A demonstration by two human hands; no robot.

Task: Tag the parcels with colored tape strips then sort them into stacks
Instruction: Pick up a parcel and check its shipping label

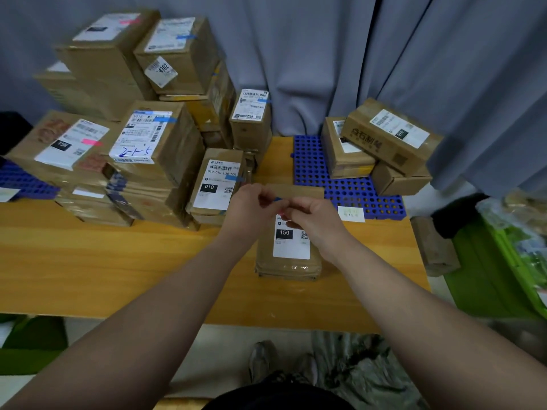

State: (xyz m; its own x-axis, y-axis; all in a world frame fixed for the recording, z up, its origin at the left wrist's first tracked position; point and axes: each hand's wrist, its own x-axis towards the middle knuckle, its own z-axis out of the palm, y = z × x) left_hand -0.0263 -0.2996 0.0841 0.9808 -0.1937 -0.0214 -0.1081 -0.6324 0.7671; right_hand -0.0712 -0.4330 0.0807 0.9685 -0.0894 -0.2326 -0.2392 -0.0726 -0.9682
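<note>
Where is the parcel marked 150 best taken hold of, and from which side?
Probably grip the 150 parcel across its long side edges at the near half, coming from above on the person's side. It lies flat on the table with both sides free, while the left hand and right hand pinch a blue tape strip over its far end.

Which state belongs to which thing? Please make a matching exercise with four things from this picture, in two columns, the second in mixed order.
Things:
1. 150 parcel
2. 4302 box
3. loose strip
4. right mat

States:
A. pinched between left hand and right hand
B. under three boxes
C. flat on the table, below the hands
D. on top of a tall stack

Pairs: 1-C, 2-D, 3-A, 4-B
</note>
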